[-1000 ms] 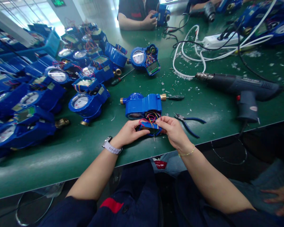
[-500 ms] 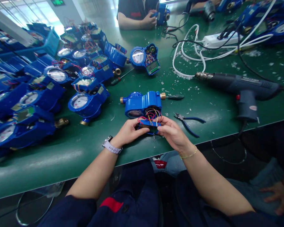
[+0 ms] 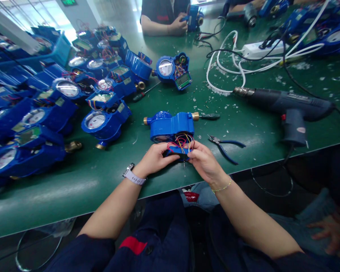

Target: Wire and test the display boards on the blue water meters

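A blue water meter [image 3: 171,126] with brass ends lies on its side on the green table in front of me. Red, yellow and white wires run from its opening to a small blue cover [image 3: 179,151]. My left hand [image 3: 158,158] grips the cover's left end, thumb along its near side. At the other end my right hand [image 3: 204,160] pinches the cover between thumb and fingers. The inside of the cover is mostly hidden. Diagonal cutters [image 3: 226,145] lie open to the right, and a dark-handled screwdriver [image 3: 210,116] rests behind the brass end.
Many blue meters [image 3: 65,90] crowd the left side, and one with its display out [image 3: 170,70] stands farther back. A heat gun [image 3: 289,102] lies right, near a white power strip [image 3: 263,48] and looped cables. Across the table, a person's hand [image 3: 179,25] holds another meter.
The cover has tipped in my fingers, so less of its dark inner side shows. The meter has rolled slightly, its blue back facing up more.
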The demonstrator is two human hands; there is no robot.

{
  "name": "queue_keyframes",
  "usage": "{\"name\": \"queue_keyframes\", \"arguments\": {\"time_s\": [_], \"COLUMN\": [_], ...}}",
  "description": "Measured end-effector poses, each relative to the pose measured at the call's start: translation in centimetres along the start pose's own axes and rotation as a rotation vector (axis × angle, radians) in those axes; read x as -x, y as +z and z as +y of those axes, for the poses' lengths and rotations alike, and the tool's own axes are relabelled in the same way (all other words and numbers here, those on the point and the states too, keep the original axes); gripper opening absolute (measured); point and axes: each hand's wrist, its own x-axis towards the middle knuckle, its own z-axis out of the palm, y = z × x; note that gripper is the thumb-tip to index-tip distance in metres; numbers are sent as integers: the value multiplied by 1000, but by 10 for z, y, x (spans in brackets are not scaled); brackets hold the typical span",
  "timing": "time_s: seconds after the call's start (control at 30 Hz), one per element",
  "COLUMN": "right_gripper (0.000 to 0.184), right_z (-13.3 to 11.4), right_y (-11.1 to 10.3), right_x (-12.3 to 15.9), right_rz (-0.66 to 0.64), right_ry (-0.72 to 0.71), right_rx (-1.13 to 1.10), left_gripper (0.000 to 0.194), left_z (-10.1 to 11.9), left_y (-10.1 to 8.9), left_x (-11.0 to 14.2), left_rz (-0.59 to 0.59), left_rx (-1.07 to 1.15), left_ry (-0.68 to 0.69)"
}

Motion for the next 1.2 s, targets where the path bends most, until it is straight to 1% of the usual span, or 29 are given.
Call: {"name": "queue_keyframes", "arguments": {"time_s": [0.27,0.6,0.97,1.2], "right_gripper": [20,20,28,36], "right_z": [-2,-2,-3,-3], "right_y": [2,-2,1,-1], "right_x": [2,-2,-3,-6], "right_rz": [-10,-18,26,72], "right_ry": [-20,17,10,-53], "right_rx": [25,18,22,85], "left_gripper": [13,15,15,16], "left_z": [-1,-2,-3,-1], "left_y": [-1,0,0,0], "left_x": [0,1,1,0], "left_rz": [7,-5,-9,-22], "left_rx": [8,16,49,74], "left_ry": [-1,-22,-7,-36]}}
